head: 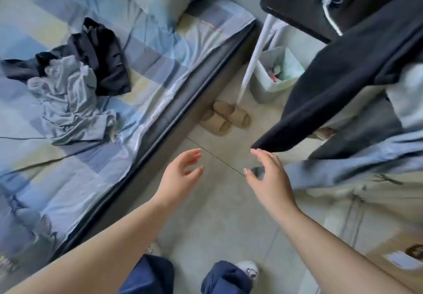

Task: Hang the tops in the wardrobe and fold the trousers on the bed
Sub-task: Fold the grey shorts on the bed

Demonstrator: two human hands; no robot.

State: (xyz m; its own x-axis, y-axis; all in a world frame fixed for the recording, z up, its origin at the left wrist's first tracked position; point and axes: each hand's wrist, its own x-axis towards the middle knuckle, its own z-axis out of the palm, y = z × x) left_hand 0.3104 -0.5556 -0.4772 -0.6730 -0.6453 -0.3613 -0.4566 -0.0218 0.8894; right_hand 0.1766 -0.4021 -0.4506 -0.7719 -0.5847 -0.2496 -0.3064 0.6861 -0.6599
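A pile of crumpled clothes lies on the bed: a grey-blue garment with a black garment behind it. At the right hang several garments, a black top in front and a light blue one below it. My left hand hovers over the floor with its fingers spread and nothing in it. Just under the black top's hanging sleeve end, my right hand is open too, its fingertips almost touching the cloth.
A pair of beige slippers lies on the tiled floor beside the bed edge. A pale bin stands under a black table with white legs. A cardboard box sits low at the right. My feet are at the bottom.
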